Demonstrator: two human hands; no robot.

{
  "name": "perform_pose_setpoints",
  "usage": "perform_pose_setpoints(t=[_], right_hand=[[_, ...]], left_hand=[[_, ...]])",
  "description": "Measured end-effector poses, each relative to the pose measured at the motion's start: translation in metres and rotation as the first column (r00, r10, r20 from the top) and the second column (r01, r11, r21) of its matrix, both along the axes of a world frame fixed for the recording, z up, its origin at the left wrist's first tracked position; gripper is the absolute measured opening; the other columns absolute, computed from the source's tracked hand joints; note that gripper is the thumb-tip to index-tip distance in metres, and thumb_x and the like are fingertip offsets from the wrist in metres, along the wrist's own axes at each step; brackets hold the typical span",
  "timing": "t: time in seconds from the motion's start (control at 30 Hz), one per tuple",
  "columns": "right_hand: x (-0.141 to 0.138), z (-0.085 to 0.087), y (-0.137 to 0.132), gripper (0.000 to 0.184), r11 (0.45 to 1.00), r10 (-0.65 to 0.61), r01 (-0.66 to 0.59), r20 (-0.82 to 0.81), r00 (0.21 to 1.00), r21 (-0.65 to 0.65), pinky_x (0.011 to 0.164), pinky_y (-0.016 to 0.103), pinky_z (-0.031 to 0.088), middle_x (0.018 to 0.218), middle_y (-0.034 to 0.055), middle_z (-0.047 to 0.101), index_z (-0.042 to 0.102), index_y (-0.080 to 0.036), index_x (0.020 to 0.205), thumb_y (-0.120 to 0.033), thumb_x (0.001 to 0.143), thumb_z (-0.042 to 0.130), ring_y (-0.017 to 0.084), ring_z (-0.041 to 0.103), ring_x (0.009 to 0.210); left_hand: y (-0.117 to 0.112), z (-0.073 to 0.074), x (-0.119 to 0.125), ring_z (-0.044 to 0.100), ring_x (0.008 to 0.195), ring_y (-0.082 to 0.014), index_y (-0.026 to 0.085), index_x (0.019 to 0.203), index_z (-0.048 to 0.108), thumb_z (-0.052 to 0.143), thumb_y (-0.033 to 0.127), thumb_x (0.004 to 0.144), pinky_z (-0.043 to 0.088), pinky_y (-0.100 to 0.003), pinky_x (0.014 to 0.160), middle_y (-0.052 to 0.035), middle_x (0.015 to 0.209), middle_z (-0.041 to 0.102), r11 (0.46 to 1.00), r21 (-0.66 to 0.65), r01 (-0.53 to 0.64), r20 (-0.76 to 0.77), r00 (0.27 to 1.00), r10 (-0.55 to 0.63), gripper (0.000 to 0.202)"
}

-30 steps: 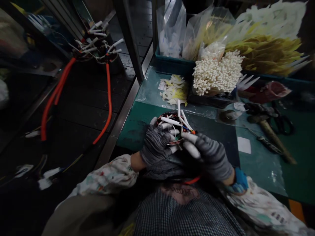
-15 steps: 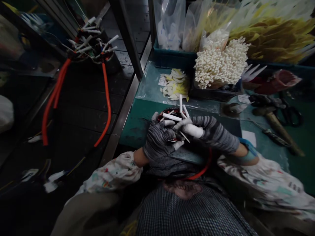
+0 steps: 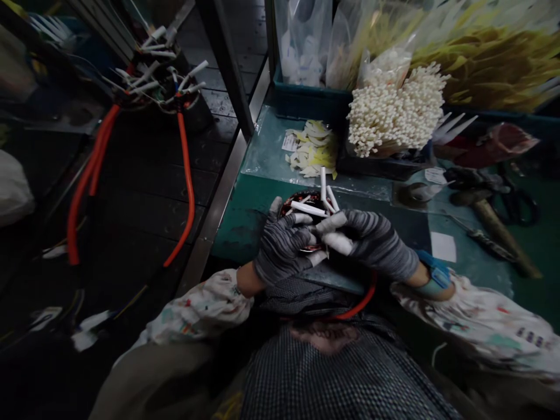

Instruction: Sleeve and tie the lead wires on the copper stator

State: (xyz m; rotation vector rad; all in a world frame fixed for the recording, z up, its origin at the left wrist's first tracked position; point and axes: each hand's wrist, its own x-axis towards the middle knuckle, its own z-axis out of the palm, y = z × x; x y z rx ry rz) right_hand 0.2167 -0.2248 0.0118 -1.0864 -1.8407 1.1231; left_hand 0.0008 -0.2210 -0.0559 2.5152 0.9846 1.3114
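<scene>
At mid-frame both gloved hands close on the motor stator (image 3: 311, 205) at the bench's (image 3: 245, 216) near edge — left hand (image 3: 282, 248) cupping it, right hand (image 3: 371, 242) pinching a white sleeve (image 3: 338, 241). Several sleeved leads (image 3: 322, 186) already stand up; the work looks partway done.

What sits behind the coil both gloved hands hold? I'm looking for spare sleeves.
Behind the coil: yellow-white paper slips and a white tube bundle. Its lower half is hidden by the hands.

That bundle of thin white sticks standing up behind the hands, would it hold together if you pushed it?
Probably not. The white sticks look like many separate thin pieces packed loosely on end, so a push would likely splay or topple them. They look light. The dark tray under them may catch some.
</scene>
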Motion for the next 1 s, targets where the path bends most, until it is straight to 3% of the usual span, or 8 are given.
perform_pose_setpoints(t=[0.1,0.23,0.4,0.57,0.73,0.83,0.9,1.0], right_hand=[[0.006,-0.006,-0.005,0.016,0.982,0.183,-0.186,0.059,0.981,0.038,0.085,0.032,0.067,0.106,0.0048,0.085,0.084,-0.026,0.108,-0.031,0.097,0.072,0.02,0.08,0.09],[0.019,-0.016,-0.014,0.02,0.99,0.14,-0.141,0.175,0.975,-0.009,0.08,0.03,0.066,0.097,0.0033,0.083,0.079,-0.024,0.113,-0.037,0.104,0.068,0.018,0.078,0.082],[0.023,-0.01,-0.019,0.024,0.842,0.336,-0.401,0.231,0.913,0.36,0.094,0.032,0.065,0.106,0.0006,0.085,0.081,-0.028,0.105,-0.028,0.11,0.057,0.018,0.079,0.098],[-0.016,-0.01,0.001,0.02,0.951,-0.035,-0.037,0.225,0.974,0.308,0.075,0.035,0.064,0.096,0.0017,0.081,0.079,-0.029,0.107,-0.033,0.105,0.06,0.021,0.075,0.083],[-0.015,-0.015,0.025,0.02,0.874,-0.307,0.233,0.113,0.945,0.426,0.093,0.048,0.062,0.101,0.007,0.076,0.074,-0.026,0.106,-0.034,0.106,0.055,0.027,0.073,0.096],[0.004,-0.022,0.015,0.036,0.824,-0.458,0.382,0.096,0.884,0.418,0.103,0.057,0.059,0.121,0.0122,0.071,0.065,-0.025,0.134,-0.043,0.103,0.063,0.032,0.07,0.11],[0.011,-0.033,0.008,0.062,0.884,-0.416,0.35,0.183,0.891,0.309,0.109,0.063,0.056,0.134,0.0168,0.068,0.058,-0.022,0.147,-0.053,0.095,0.073,0.037,0.068,0.121],[0.012,-0.045,0.015,0.065,0.977,-0.207,0.185,0.248,0.947,0.108,0.117,0.063,0.051,0.144,0.0167,0.068,0.061,-0.022,0.148,-0.055,0.093,0.073,0.038,0.065,0.131]], left_hand=[[-0.001,0.002,0.0,0.076,0.101,-0.0227,0.026,0.105,0.075,0.074,0.046,0.095,0.025,-0.065,0.137,0.0,0.097,0.078,0.999,-0.041,0.011,-0.02,1.0,-0.012,0.022],[-0.003,0.003,-0.002,0.077,0.099,-0.0227,0.027,0.1,0.075,0.07,0.051,0.094,0.028,-0.065,0.136,-0.0008,0.102,0.079,0.992,-0.123,0.013,-0.068,0.997,-0.022,0.025],[-0.004,0.005,-0.003,0.078,0.104,-0.023,0.028,0.103,0.077,0.069,0.05,0.097,0.02,-0.066,0.138,-0.0004,0.107,0.081,0.978,-0.208,0.013,-0.065,0.998,-0.027,0.024],[-0.002,0.011,0.0,0.078,0.104,-0.0234,0.027,0.106,0.077,0.073,0.049,0.099,0.019,-0.066,0.138,-0.0009,0.103,0.082,0.995,-0.103,0.011,-0.058,0.998,-0.018,0.024],[0.004,0.015,-0.012,0.076,0.115,-0.0217,0.028,0.104,0.075,0.079,0.041,0.098,0.015,-0.066,0.139,0.0029,0.111,0.083,0.991,-0.075,0.115,-0.144,0.982,-0.125,0.015],[0.004,0.02,-0.029,0.071,0.123,-0.0264,0.032,0.11,0.077,0.083,0.037,0.096,0.04,-0.065,0.127,0.0,0.124,0.08,0.992,0.055,0.114,-0.289,0.953,-0.094,0.016],[0.004,0.026,-0.04,0.07,0.115,-0.0254,0.033,0.115,0.079,0.08,0.034,0.098,0.058,-0.047,0.104,-0.003,0.118,0.078,0.987,0.138,0.078,-0.337,0.941,-0.027,0.017],[0.008,0.042,-0.049,0.07,0.098,-0.02,0.027,0.122,0.078,0.067,0.017,0.103,0.059,-0.031,0.081,-0.0029,0.106,0.077,0.977,0.165,0.133,-0.477,0.878,-0.038,0.024]])
